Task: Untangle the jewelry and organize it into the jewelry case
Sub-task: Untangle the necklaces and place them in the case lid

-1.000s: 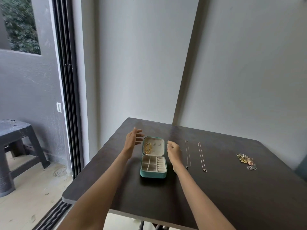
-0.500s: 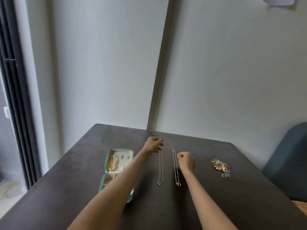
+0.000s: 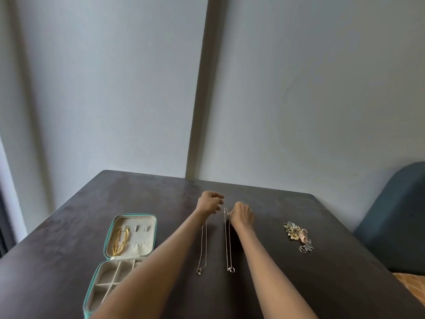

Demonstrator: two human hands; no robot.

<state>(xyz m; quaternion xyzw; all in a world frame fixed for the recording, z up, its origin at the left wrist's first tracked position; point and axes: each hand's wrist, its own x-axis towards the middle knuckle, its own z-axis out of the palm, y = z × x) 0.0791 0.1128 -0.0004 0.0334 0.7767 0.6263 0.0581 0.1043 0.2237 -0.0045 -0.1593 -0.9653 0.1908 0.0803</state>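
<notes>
Head view: left hand and right hand, fingers curled, seemingly pinching top ends of two thin silver pendant necklaces laid straight, untangled; open teal jewelry case at 9 o'clock.

The left forearm crosses over the jewelry case, hiding the right side of its lower tray, and the picture's bottom edge cuts off the tray's near end. Right of the case, the top of the left necklace vanishes under the left hand. The right hand is blurred, so its grip on the right necklace cannot be told. The jewelry pile, far right of the case, is too small to sort into pieces.
</notes>
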